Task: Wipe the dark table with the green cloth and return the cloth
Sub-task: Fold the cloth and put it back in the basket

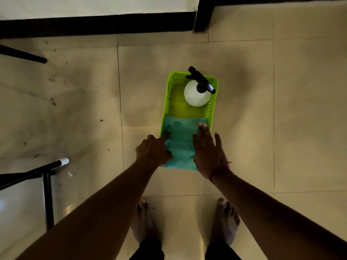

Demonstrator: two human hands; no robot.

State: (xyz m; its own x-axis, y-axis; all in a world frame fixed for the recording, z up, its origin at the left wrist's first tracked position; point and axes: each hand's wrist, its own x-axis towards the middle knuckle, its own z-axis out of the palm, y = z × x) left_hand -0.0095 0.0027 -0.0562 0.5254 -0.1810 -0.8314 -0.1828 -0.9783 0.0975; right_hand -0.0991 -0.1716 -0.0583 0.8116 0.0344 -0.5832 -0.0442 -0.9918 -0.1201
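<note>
The green cloth [180, 143] lies folded over the near end of a lime-green plastic basket [166, 102] on the tiled floor. My left hand [153, 149] is at the cloth's left edge. Its index finger stretches onto the cloth, its thumb lies on the edge, and the other fingers are curled. My right hand [207, 149] rests flat on the right side of the cloth with straight fingers. The near rim of the basket is hidden under the cloth and my hands.
A white spray bottle [195, 95] with a black trigger head stands in the far end of the basket. Black metal furniture legs [47, 194] stand at the left, with another leg [24, 55] farther back. A dark skirting [93, 25] runs along the wall. My bare feet [144, 220] are behind the basket.
</note>
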